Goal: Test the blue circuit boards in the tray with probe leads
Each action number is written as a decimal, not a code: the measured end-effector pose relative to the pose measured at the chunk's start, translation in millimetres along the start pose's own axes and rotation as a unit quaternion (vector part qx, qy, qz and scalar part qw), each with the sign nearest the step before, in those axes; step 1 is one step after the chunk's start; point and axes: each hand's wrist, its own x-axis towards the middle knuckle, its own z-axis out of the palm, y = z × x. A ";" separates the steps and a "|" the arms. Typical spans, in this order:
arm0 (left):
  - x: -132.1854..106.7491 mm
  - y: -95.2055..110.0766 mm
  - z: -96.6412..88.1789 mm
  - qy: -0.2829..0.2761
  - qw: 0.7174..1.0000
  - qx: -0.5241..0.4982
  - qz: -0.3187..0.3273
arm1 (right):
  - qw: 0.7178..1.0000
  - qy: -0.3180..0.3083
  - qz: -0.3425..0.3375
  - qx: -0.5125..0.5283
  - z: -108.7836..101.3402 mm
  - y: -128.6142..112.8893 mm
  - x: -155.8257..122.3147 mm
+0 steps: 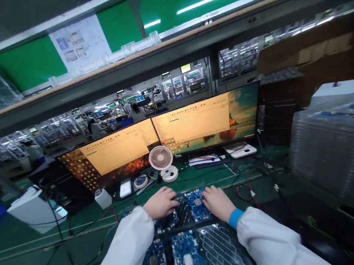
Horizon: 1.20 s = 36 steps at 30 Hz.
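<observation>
Blue circuit boards lie in the compartments of a black tray [224, 249] at the bottom of the view. My right hand [217, 202] has its curled fingers at the right edge of an upper circuit board [197, 206]. Left of that board, my left hand [161, 203] is closed with bent fingers over the tray. Part of another board [171, 220] shows under it, and its fingertips are partly hidden. Nearer to me are a circuit board with a pale square part [187, 254] and a darker-looking board [154, 261].
Two monitors [195, 127] stand behind the tray, with a small white fan [161, 158] before them. Loose cables [252, 192] cross the green bench. Clear plastic trays [328, 153] are stacked at right. A shelf edge [105, 75] runs overhead.
</observation>
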 end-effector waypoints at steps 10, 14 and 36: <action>-48.4 -0.6 -16.5 0.100 0.981 0.001 -0.166 | 0.996 -0.041 0.028 -0.080 13.3 -7.2 26.5; -52.3 25.3 -3.0 0.228 0.864 -0.188 -0.408 | 0.994 -0.048 0.035 -0.092 16.0 -11.6 27.2; -12.9 41.3 73.7 0.151 0.711 -0.381 -0.572 | 0.993 0.017 0.049 -0.102 19.9 -22.3 21.8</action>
